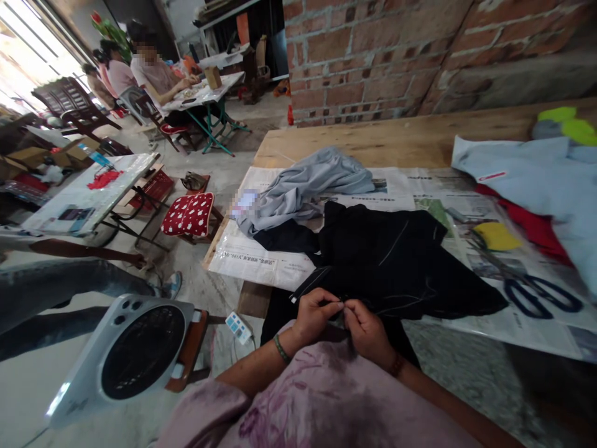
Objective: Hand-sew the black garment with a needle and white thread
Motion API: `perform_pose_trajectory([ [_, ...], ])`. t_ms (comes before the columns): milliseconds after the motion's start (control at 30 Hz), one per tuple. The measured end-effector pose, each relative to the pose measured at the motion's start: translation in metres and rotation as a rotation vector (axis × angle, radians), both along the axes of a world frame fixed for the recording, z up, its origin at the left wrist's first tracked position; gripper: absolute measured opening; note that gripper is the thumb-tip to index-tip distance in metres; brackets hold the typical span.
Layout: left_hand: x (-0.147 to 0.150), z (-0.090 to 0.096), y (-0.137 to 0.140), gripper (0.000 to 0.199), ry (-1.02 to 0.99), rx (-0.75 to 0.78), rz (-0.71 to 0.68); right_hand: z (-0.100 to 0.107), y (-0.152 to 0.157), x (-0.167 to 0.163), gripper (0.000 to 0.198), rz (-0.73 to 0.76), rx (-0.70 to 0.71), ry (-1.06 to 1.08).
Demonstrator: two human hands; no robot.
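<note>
At both hands (313,318), rumpled black cloth (373,252)

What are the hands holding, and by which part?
Black cloth, apparently pinched at its near edge by the left hand and right hand; any smaller item there can't be made out.

Brick wall (364,59), grey floor (233,174), wooden chair (74,102)
</note>
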State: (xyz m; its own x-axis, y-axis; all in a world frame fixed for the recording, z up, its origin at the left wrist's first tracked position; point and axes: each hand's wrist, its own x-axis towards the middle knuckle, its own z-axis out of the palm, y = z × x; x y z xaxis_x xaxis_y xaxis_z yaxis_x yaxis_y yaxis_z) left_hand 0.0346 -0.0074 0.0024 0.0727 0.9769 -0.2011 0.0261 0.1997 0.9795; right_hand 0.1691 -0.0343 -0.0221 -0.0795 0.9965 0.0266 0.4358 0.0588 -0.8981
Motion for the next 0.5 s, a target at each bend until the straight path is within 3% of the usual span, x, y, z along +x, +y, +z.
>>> perform_pose_trajectory([
  [100, -0.002, -0.002, -0.001, 0.011, 0.055, 0.076, -0.056, 0.002, 0.001, 0.0, 0.022, -0.017, -0.017, -0.005],
  [300, -0.002, 0.002, 0.007, 0.011, 0.019, -0.033, -0.002, 0.013, 0.004, -0.002, 0.027, 0.021, -0.134, 0.04],
  [500, -0.001, 0.002, 0.01, 0.009, 0.089, 0.017, 0.005, 0.016, 0.002, 0.001, 0.031, 0.04, -0.216, 0.02],
])
